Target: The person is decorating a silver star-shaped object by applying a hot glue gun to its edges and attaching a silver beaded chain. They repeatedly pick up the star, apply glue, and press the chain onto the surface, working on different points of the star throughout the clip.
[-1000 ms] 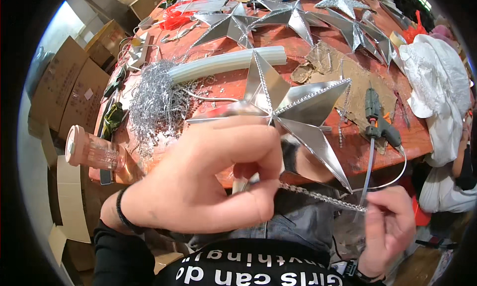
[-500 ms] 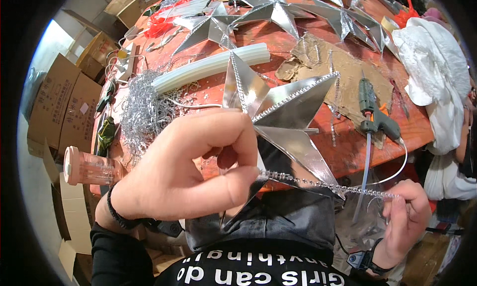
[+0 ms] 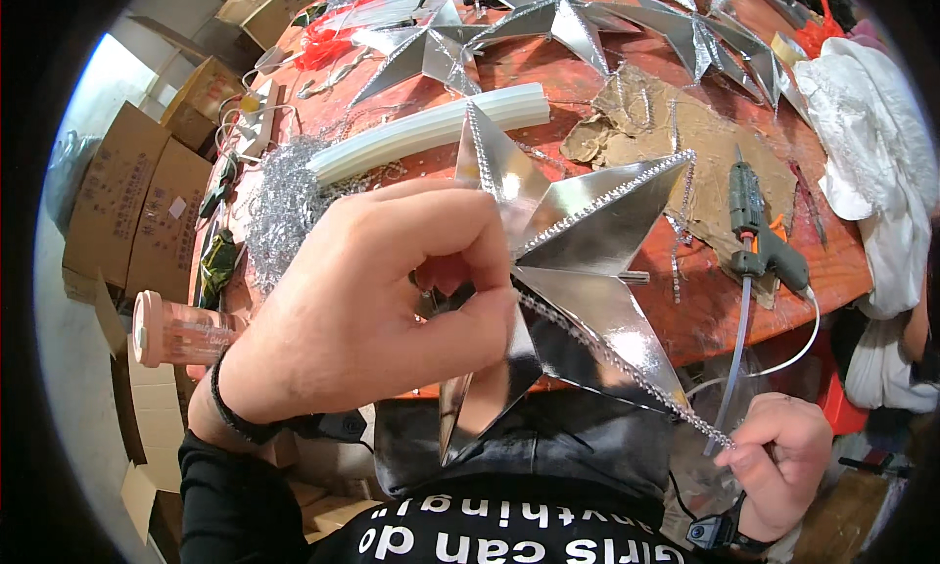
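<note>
My left hand [image 3: 362, 300] pinches the shiny silver folded-foil star [image 3: 578, 260] steady while my right hand [image 3: 778, 456] grips the beaded silver trim strand [image 3: 627, 363] taut along its edge

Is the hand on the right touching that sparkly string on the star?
Touching. In the head view, the right hand pinches the end of the sparkly bead string, which runs along an edge of the silver star.

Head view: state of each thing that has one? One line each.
Silver star: held up off the table, pinched at its centre.
Left hand: closed on the silver star.
Bead strand: laid along a star edge, free end pulled taut.
Right hand: pinching the strand's end.
Glue gun: lying on the table, unheld.
Finished stars: lying flat at the far edge.
</note>
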Tool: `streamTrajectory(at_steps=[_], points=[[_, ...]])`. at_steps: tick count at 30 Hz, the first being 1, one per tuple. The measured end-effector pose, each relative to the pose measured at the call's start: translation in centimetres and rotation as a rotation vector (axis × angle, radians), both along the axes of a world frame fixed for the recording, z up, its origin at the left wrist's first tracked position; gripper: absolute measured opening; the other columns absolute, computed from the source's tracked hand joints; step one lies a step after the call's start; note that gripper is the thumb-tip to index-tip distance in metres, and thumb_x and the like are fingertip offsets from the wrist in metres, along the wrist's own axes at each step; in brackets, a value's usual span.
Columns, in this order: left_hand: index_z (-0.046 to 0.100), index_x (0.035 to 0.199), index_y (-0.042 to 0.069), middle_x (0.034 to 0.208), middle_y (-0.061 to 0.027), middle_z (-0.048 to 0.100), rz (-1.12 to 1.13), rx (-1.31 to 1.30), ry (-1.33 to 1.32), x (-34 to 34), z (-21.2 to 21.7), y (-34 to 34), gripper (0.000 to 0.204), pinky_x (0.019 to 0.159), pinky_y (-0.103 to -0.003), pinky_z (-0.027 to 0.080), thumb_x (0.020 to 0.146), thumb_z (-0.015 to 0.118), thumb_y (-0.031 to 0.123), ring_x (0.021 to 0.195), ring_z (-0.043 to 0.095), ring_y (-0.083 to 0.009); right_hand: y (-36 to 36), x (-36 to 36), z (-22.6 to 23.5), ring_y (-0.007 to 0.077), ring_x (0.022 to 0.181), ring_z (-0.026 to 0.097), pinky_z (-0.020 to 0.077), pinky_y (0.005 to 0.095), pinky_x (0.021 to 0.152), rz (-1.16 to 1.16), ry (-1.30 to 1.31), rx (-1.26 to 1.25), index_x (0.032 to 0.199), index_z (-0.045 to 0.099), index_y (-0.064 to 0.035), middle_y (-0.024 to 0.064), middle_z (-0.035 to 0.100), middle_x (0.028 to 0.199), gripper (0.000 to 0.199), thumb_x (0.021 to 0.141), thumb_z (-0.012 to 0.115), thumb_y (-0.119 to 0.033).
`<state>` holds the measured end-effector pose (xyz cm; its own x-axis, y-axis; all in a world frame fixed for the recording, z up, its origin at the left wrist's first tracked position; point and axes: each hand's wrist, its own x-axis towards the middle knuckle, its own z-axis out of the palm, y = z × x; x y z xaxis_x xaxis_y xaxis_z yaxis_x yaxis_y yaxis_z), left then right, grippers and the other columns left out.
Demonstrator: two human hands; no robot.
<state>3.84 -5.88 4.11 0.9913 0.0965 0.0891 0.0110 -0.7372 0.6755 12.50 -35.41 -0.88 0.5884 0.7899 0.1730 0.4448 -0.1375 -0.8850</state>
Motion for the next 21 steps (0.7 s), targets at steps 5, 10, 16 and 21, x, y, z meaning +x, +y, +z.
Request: streamTrajectory(at_steps=[5, 10, 16, 21], points=[[0.053, 0.069, 0.002, 0.065, -0.0002, 0.049, -0.022, 0.129, 0.031, 1.4, 0.3, 0.8, 0.012, 0.049, -0.022, 0.033, 0.070, 0.064, 0.007, 0.056, 0.041, -0.0067, 1.8, -1.3, 0.7, 0.0145, 0.052, 0.045, 0.0314, 0.0277, 0.052, -0.277, -0.032, -0.050, 0.070, 0.056, -0.0033, 0.0054, 0.055, 0.058, 0.017, 0.080, 0.061, -0.016], [0.054, 0.071, 0.002, 0.065, 0.0006, 0.048, -0.056, 0.157, 0.243, 2.0, 1.3, 1.4, 0.012, 0.050, -0.021, 0.035, 0.072, 0.064, 0.008, 0.057, 0.043, -0.0055, 2.2, -1.2, 0.5, 0.0146, 0.051, 0.044, 0.0317, 0.0285, 0.052, -0.200, -0.093, 0.008, 0.073, 0.054, -0.0044, 0.0046, 0.055, 0.058, 0.015, 0.080, 0.061, -0.015], [0.055, 0.076, 0.002, 0.070, 0.0025, 0.051, -0.021, 0.019, 0.354, 2.6, 1.6, 1.7, 0.012, 0.054, -0.020, 0.038, 0.076, 0.064, 0.010, 0.063, 0.046, -0.0038, 2.2, -0.9, 0.4, 0.0149, 0.051, 0.045, 0.0327, 0.0292, 0.052, -0.164, -0.163, 0.019, 0.074, 0.053, -0.0050, 0.0043, 0.055, 0.059, 0.013, 0.080, 0.060, -0.013], [0.055, 0.079, 0.001, 0.076, 0.0021, 0.053, 0.062, -0.208, 0.390, 2.3, 1.2, 2.3, 0.013, 0.061, -0.019, 0.039, 0.079, 0.065, 0.010, 0.070, 0.047, -0.0033, 2.1, -1.1, 0.3, 0.0151, 0.051, 0.045, 0.0329, 0.0290, 0.052, -0.174, -0.110, 0.010, 0.074, 0.052, -0.0048, 0.0040, 0.055, 0.059, 0.011, 0.079, 0.060, -0.012]])
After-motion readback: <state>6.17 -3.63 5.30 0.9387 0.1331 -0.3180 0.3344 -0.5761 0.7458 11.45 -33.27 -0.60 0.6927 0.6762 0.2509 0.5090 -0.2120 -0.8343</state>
